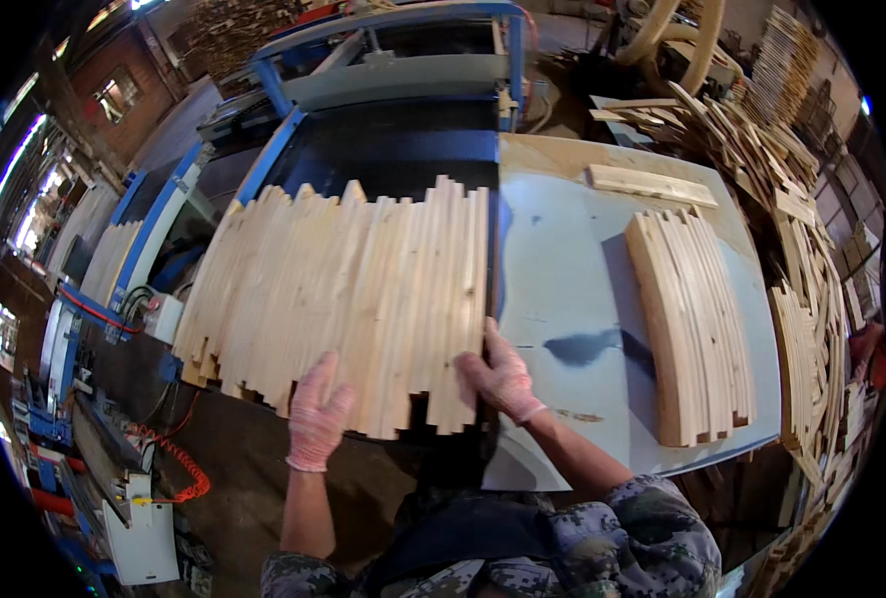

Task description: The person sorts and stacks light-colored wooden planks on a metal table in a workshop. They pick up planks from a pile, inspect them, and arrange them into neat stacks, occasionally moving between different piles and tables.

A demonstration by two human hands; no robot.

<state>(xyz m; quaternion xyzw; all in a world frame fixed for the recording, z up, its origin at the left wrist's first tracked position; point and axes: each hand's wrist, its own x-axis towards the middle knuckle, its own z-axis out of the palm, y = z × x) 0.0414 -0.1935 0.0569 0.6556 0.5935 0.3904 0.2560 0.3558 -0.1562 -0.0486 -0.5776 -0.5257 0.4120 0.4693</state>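
Note:
A wide row of pale wooden strips [333, 289] lies side by side on the dark bed of a blue-framed machine, their ends uneven. At the near ends of the strips, my left hand [320, 411] in a pinkish-white glove rests with fingers stretched out and apart. My right hand [503, 376], gloved alike, lies against the row's right edge, its thumb over the last strips and its fingers extended along the side. Neither hand is closed around a strip.
A light grey-blue table [563, 269] adjoins on the right, carrying a block of stacked strips [690, 329] and a loose board [652, 185]. Scrap wood [752, 140] piles up beyond it. The blue machine frame [393, 30] spans the far side; a coiled orange hose [192, 483] hangs at lower left.

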